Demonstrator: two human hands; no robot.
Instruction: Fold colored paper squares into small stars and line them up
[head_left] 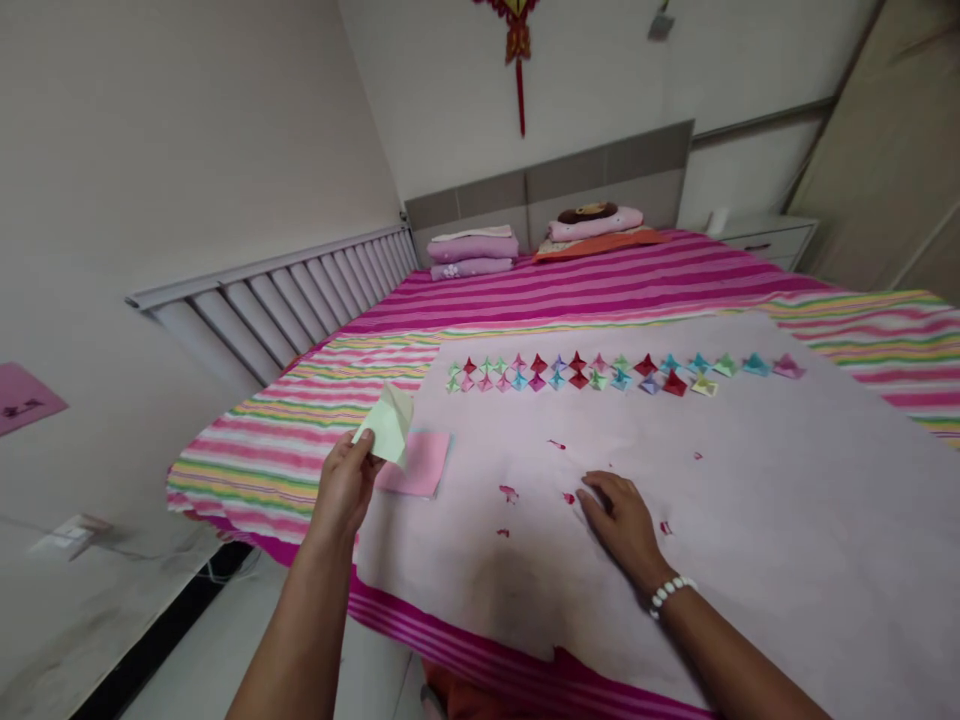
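Note:
My left hand [346, 482] pinches a pale green paper sheet [388, 424], holding it up just above a small stack of pink paper squares [421, 465] on the bed. My right hand [619, 520], with a white bead bracelet on the wrist, rests palm down on a pale pink sheet [787, 500] spread over the bed, fingers loosely together, nothing visible in it. Farther off, two rows of several small folded paper shapes [600, 372] in red, green, blue and pink lie across the sheet.
A bed with a pink striped cover [600, 280] fills the view. Folded blankets [472, 252] and a pillow stack [596, 225] sit at the headboard. A radiator-like ribbed panel [285, 300] runs along the left wall. A white nightstand [772, 238] stands far right. Small red paper scraps [508, 492] dot the sheet.

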